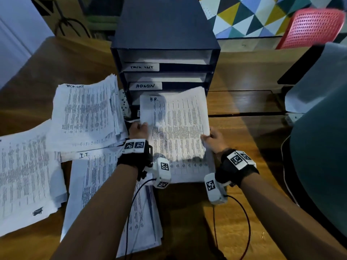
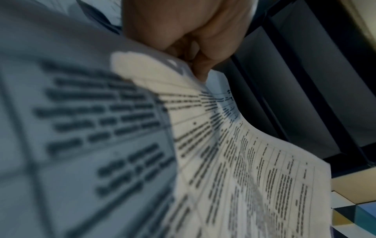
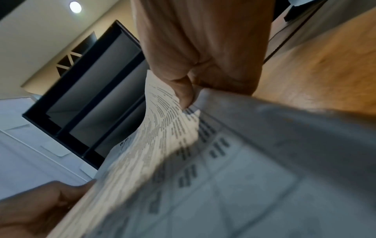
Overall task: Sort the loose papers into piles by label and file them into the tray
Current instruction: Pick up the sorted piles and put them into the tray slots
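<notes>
A stack of printed sheets marked "H.R." (image 1: 176, 132) is held level in front of the dark file tray (image 1: 165, 53), its far edge at the third slot down. My left hand (image 1: 138, 128) grips the stack's left edge (image 2: 183, 90) and my right hand (image 1: 213, 136) grips its right edge (image 3: 171, 112). The tray's upper slots carry labels "TASK LIST" (image 1: 141, 67) and "ADMIN" (image 1: 145, 85). On the table to the left lie a "TASK LIST" pile (image 1: 88, 111), an "I.T." pile (image 1: 107, 194) and another pile (image 1: 26, 175).
The wooden table (image 1: 244, 212) runs right to a dark chair back (image 1: 323, 147). A red perforated chair (image 1: 311, 27) stands behind the table at the far right. Cables run from both wrist cameras toward the near edge.
</notes>
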`<state>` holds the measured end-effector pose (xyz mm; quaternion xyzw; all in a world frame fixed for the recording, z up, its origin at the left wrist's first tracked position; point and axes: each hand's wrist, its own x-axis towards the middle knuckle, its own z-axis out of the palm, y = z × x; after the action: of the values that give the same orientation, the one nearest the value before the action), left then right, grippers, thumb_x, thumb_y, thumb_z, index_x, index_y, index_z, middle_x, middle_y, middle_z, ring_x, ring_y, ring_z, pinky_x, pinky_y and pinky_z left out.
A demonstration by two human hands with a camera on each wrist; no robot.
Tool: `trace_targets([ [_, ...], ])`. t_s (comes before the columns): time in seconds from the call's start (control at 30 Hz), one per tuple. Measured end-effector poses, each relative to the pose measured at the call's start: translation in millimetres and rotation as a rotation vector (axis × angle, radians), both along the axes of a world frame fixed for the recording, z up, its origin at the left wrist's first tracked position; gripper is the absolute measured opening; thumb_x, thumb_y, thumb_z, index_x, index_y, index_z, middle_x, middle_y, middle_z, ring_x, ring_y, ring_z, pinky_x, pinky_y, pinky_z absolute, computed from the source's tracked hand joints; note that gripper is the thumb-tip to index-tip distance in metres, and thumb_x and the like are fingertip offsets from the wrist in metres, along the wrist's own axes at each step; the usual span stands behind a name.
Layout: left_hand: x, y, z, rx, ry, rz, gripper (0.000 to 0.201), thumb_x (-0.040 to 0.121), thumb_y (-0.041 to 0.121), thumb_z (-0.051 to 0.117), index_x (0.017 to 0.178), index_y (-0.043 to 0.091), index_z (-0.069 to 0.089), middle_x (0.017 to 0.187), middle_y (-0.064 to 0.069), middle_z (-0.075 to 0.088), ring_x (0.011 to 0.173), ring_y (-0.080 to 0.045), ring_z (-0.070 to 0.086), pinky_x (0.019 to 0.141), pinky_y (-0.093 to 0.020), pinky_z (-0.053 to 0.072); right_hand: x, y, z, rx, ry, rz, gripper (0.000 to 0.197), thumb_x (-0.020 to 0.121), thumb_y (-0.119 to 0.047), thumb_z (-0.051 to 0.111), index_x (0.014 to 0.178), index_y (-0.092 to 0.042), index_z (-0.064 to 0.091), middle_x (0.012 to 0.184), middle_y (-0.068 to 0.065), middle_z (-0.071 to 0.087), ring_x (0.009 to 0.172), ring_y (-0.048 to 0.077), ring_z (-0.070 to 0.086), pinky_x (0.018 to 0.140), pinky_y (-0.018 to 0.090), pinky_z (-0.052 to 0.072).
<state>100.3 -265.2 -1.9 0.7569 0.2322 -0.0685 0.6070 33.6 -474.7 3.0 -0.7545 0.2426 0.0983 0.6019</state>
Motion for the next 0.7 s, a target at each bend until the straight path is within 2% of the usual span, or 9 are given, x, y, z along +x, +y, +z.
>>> trace_targets([
  [0.1,15,-1,-5,0.088,0.030,0.049,0.015,0.091,0.018,0.048,0.086,0.009,0.058,0.101,-0.023,0.059,0.094,-0.036,0.059,0.088,-0.046,0.048,-1,-2,-15,0.083,0.020,-0.060,0.027,0.092,0.006,0.042,0.109,-0.011,0.055,0.102,0.010,0.058,0.082,0.015,0.054,0.062,0.017,0.048],
  [0.17,21,-2,-2,0.121,-0.001,0.092,0.024,0.091,0.016,0.046,0.067,0.014,0.049,0.090,-0.018,0.054,0.083,-0.027,0.052,0.082,-0.039,0.048,-1,-1,-17,0.148,0.015,-0.099,0.027,0.093,0.005,0.043,0.099,-0.017,0.057,0.104,0.010,0.060,0.089,0.020,0.056,0.067,0.019,0.051],
  [0.23,27,-2,0,0.136,-0.010,0.095,0.019,0.093,0.015,0.043,0.086,0.004,0.058,0.099,-0.021,0.057,0.086,-0.027,0.053,0.077,-0.036,0.045,-2,2,-13,0.190,0.021,-0.093,0.019,0.093,-0.004,0.049,0.106,-0.015,0.058,0.113,0.011,0.062,0.102,0.025,0.058,0.088,0.035,0.050],
  [0.3,36,1,4,0.168,0.002,0.082,0.030,0.095,0.015,0.041,0.113,-0.004,0.055,0.117,-0.020,0.058,0.092,-0.031,0.057,0.069,-0.033,0.042,-4,3,-5,0.230,0.060,-0.095,0.022,0.090,-0.011,0.057,0.111,-0.011,0.057,0.112,0.010,0.064,0.105,0.025,0.059,0.095,0.041,0.046],
  [0.37,49,5,12,0.162,0.007,0.053,0.034,0.097,0.017,0.040,0.122,-0.003,0.052,0.126,-0.019,0.055,0.101,-0.033,0.057,0.067,-0.030,0.041,-6,0,0,0.286,0.129,-0.140,0.016,0.086,-0.012,0.061,0.101,-0.012,0.054,0.099,0.007,0.063,0.092,0.023,0.060,0.081,0.036,0.050],
  [0.47,66,12,20,0.085,0.034,0.018,0.039,0.095,0.021,0.045,0.125,-0.003,0.051,0.131,-0.020,0.052,0.122,-0.033,0.049,0.095,-0.032,0.042,1,-5,5,0.333,0.126,-0.153,0.025,0.086,-0.010,0.060,0.108,-0.008,0.048,0.097,0.012,0.062,0.068,0.021,0.061,0.056,0.030,0.050],
  [0.57,68,16,23,0.062,0.073,-0.086,0.042,0.093,0.022,0.052,0.128,-0.002,0.049,0.133,-0.019,0.051,0.124,-0.032,0.048,0.100,-0.034,0.041,26,1,15,0.320,-0.011,-0.163,0.019,0.092,-0.002,0.049,0.111,-0.003,0.049,0.072,0.005,0.071,0.041,0.014,0.057,0.035,0.018,0.038],
  [0.63,65,18,18,0.027,0.139,-0.132,0.047,0.090,0.024,0.057,0.128,-0.001,0.049,0.129,-0.016,0.055,0.119,-0.032,0.053,0.099,-0.037,0.045,48,8,22,0.319,-0.044,-0.211,0.006,0.094,-0.002,0.046,0.100,-0.003,0.047,0.070,0.007,0.066,0.036,0.012,0.053,0.032,0.017,0.034],
  [0.7,60,18,16,-0.082,0.235,-0.131,0.034,0.088,0.025,0.060,0.111,0.001,0.056,0.101,-0.012,0.069,0.089,-0.025,0.066,0.074,-0.033,0.056,70,14,27,0.345,-0.041,-0.254,0.004,0.096,-0.005,0.045,0.098,-0.006,0.047,0.077,0.010,0.062,0.035,0.012,0.053,0.031,0.017,0.035],
])
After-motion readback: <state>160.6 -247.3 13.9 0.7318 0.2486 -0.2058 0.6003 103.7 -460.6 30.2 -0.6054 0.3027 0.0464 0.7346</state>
